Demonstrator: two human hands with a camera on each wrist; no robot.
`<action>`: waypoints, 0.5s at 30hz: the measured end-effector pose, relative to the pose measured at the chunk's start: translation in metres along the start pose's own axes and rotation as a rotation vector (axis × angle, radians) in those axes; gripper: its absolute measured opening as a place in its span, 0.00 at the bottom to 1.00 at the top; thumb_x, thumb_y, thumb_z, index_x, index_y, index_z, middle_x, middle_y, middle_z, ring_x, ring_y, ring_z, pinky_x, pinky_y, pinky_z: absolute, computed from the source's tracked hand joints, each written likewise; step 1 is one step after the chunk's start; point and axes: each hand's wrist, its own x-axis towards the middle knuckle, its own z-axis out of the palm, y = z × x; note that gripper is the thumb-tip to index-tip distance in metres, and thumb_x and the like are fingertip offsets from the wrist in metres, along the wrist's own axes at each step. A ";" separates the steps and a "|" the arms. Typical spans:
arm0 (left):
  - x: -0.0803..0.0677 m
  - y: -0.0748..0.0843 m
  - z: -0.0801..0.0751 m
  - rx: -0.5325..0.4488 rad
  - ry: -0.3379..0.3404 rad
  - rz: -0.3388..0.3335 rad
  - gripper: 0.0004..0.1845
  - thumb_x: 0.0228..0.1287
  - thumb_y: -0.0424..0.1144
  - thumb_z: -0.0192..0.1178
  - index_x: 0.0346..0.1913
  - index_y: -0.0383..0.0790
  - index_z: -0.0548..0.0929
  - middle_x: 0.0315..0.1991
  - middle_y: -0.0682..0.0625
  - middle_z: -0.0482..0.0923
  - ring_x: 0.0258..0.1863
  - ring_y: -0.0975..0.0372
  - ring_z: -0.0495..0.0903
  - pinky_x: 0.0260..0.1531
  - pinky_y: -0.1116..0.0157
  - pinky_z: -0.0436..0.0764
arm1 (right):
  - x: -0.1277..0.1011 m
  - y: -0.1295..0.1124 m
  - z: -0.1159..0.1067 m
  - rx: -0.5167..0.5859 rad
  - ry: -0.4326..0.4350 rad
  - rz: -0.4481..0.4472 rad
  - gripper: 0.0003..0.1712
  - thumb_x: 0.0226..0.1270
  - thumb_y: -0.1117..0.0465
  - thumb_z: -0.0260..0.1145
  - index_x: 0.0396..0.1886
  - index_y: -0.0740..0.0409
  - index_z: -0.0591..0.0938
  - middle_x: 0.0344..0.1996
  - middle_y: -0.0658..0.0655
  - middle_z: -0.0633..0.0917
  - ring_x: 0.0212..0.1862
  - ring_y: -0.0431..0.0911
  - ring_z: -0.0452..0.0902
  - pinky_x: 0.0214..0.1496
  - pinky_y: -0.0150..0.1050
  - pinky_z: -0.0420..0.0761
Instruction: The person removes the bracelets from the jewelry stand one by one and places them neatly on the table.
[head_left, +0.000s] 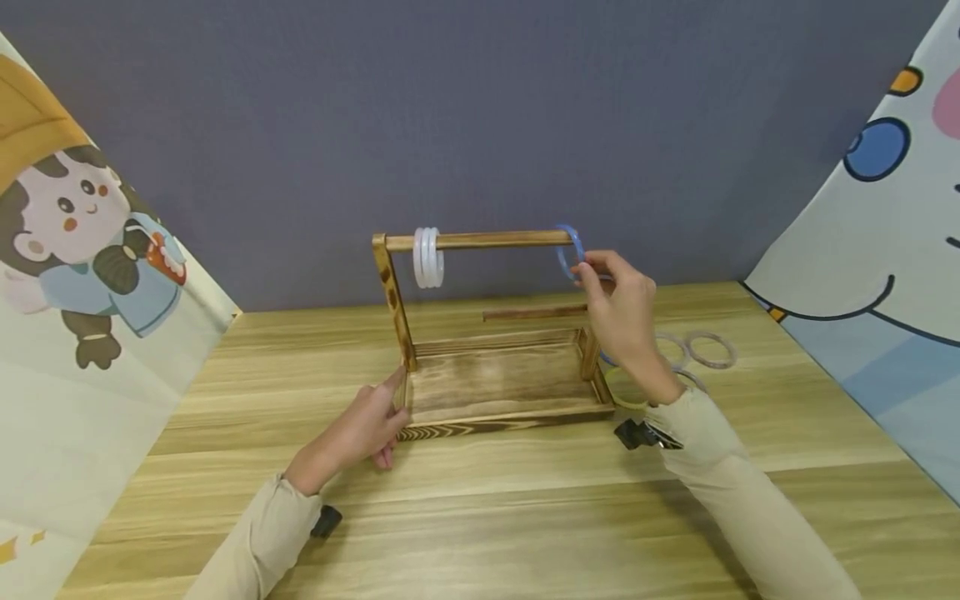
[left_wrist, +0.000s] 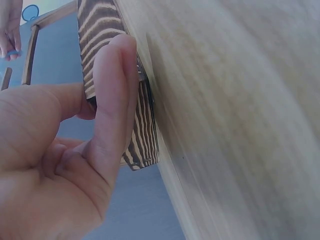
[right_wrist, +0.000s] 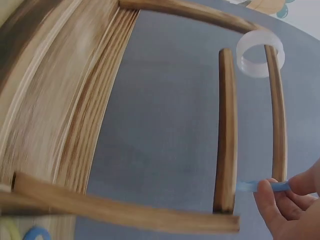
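Observation:
A wooden bangle stand (head_left: 393, 300) with a tray base stands on the table. My left hand (head_left: 367, 425) grips the tray's front left corner; in the left wrist view (left_wrist: 60, 145) the thumb is inside the wall and a finger lies along the outside. With thumb and fingertips, my right hand (head_left: 622, 308) pinches a blue bangle (head_left: 564, 265) at the free right end of the upper rod (head_left: 502, 240). That bangle encircles the rod's tip in the head view. Several whitish bangles (head_left: 427, 258) hang together near the rod's left end.
A shorter, lower rod (head_left: 532, 314) extends left from the right post (head_left: 590, 354). Right of the stand lie several loose bangles, among them a yellow one (head_left: 621, 400) and a pinkish one (head_left: 711, 350), some partly behind my right arm. A dark grey wall (head_left: 480, 125) rises behind.

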 end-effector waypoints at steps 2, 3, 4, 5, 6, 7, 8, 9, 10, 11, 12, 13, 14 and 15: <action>0.000 0.000 0.000 -0.003 0.000 0.001 0.41 0.70 0.27 0.54 0.79 0.31 0.43 0.14 0.42 0.76 0.07 0.57 0.78 0.07 0.59 0.82 | 0.000 0.003 -0.005 -0.016 0.011 0.001 0.08 0.70 0.74 0.61 0.44 0.77 0.82 0.37 0.68 0.87 0.35 0.54 0.86 0.37 0.18 0.82; 0.000 0.000 0.000 -0.004 0.000 0.000 0.41 0.70 0.27 0.54 0.79 0.31 0.43 0.14 0.41 0.76 0.07 0.57 0.78 0.07 0.59 0.82 | -0.001 0.003 -0.007 -0.023 0.014 0.004 0.08 0.70 0.73 0.61 0.44 0.77 0.82 0.37 0.68 0.87 0.35 0.49 0.86 0.37 0.18 0.82; 0.000 0.000 0.000 -0.006 0.001 0.000 0.41 0.70 0.27 0.54 0.79 0.31 0.43 0.15 0.41 0.76 0.07 0.57 0.78 0.07 0.59 0.82 | -0.001 0.004 -0.009 -0.030 0.017 0.006 0.09 0.71 0.73 0.61 0.44 0.76 0.82 0.37 0.67 0.87 0.34 0.44 0.85 0.37 0.18 0.82; 0.000 0.000 0.000 -0.007 0.002 0.000 0.41 0.70 0.27 0.54 0.79 0.31 0.43 0.15 0.41 0.76 0.07 0.57 0.78 0.07 0.59 0.82 | -0.001 0.004 -0.011 -0.033 0.019 0.009 0.09 0.71 0.72 0.61 0.45 0.76 0.82 0.37 0.67 0.87 0.34 0.38 0.84 0.38 0.18 0.82; 0.000 -0.001 -0.001 -0.008 0.005 0.000 0.41 0.70 0.27 0.54 0.79 0.31 0.43 0.15 0.41 0.76 0.07 0.57 0.78 0.07 0.59 0.82 | -0.002 0.005 -0.013 -0.036 0.020 0.013 0.09 0.72 0.71 0.61 0.45 0.76 0.82 0.37 0.67 0.87 0.34 0.34 0.82 0.38 0.18 0.82; 0.000 -0.001 -0.001 -0.008 0.005 -0.001 0.41 0.70 0.27 0.54 0.79 0.31 0.43 0.15 0.41 0.76 0.07 0.57 0.78 0.07 0.59 0.82 | -0.002 0.006 -0.015 -0.036 0.021 0.017 0.10 0.72 0.71 0.61 0.45 0.75 0.82 0.38 0.67 0.87 0.34 0.31 0.80 0.39 0.18 0.82; 0.000 -0.001 -0.001 -0.009 0.004 -0.003 0.41 0.70 0.27 0.54 0.79 0.31 0.43 0.15 0.41 0.76 0.07 0.57 0.78 0.07 0.59 0.82 | -0.003 0.007 -0.016 -0.034 0.023 0.019 0.10 0.72 0.71 0.60 0.46 0.76 0.82 0.38 0.67 0.87 0.34 0.29 0.79 0.39 0.18 0.82; 0.001 -0.001 -0.001 -0.008 0.002 -0.004 0.41 0.70 0.27 0.54 0.79 0.32 0.43 0.15 0.41 0.76 0.07 0.56 0.78 0.08 0.59 0.82 | -0.004 0.008 -0.018 -0.037 0.027 0.023 0.10 0.73 0.70 0.60 0.46 0.75 0.82 0.38 0.67 0.87 0.35 0.27 0.79 0.39 0.19 0.82; 0.001 -0.001 -0.001 -0.007 0.000 -0.004 0.41 0.70 0.27 0.54 0.79 0.32 0.43 0.15 0.41 0.77 0.07 0.56 0.78 0.08 0.59 0.83 | -0.006 0.009 -0.021 -0.040 0.033 0.029 0.10 0.73 0.70 0.60 0.46 0.75 0.82 0.38 0.67 0.87 0.35 0.28 0.79 0.40 0.19 0.82; 0.001 -0.001 -0.001 -0.006 -0.002 -0.005 0.41 0.70 0.28 0.54 0.79 0.32 0.43 0.15 0.42 0.77 0.07 0.56 0.78 0.08 0.59 0.83 | -0.007 0.010 -0.023 -0.050 0.038 0.035 0.10 0.73 0.70 0.60 0.46 0.75 0.82 0.38 0.66 0.87 0.35 0.30 0.80 0.40 0.19 0.82; 0.001 -0.001 0.000 -0.006 -0.003 -0.007 0.41 0.70 0.28 0.54 0.79 0.32 0.43 0.15 0.42 0.77 0.07 0.56 0.78 0.08 0.59 0.83 | -0.009 0.011 -0.026 -0.064 0.042 0.045 0.11 0.73 0.69 0.60 0.46 0.74 0.82 0.38 0.65 0.87 0.35 0.31 0.80 0.40 0.19 0.82; 0.001 -0.001 0.000 -0.007 -0.005 -0.007 0.41 0.70 0.28 0.54 0.79 0.32 0.43 0.15 0.42 0.77 0.07 0.56 0.78 0.08 0.59 0.83 | -0.011 0.011 -0.028 -0.081 0.046 0.055 0.11 0.73 0.68 0.60 0.46 0.73 0.82 0.38 0.64 0.87 0.35 0.33 0.81 0.40 0.19 0.81; 0.001 -0.001 0.000 -0.007 -0.005 -0.009 0.41 0.70 0.27 0.54 0.79 0.32 0.43 0.15 0.42 0.76 0.07 0.56 0.78 0.08 0.59 0.82 | -0.013 0.011 -0.031 -0.096 0.047 0.065 0.11 0.73 0.68 0.60 0.47 0.73 0.82 0.38 0.63 0.87 0.35 0.33 0.80 0.39 0.19 0.81; 0.001 -0.001 0.000 -0.008 -0.004 -0.008 0.41 0.70 0.27 0.54 0.79 0.32 0.43 0.15 0.42 0.76 0.07 0.56 0.78 0.07 0.59 0.82 | -0.015 0.012 -0.033 -0.113 0.048 0.078 0.11 0.74 0.67 0.60 0.47 0.72 0.82 0.38 0.62 0.87 0.35 0.32 0.80 0.39 0.18 0.80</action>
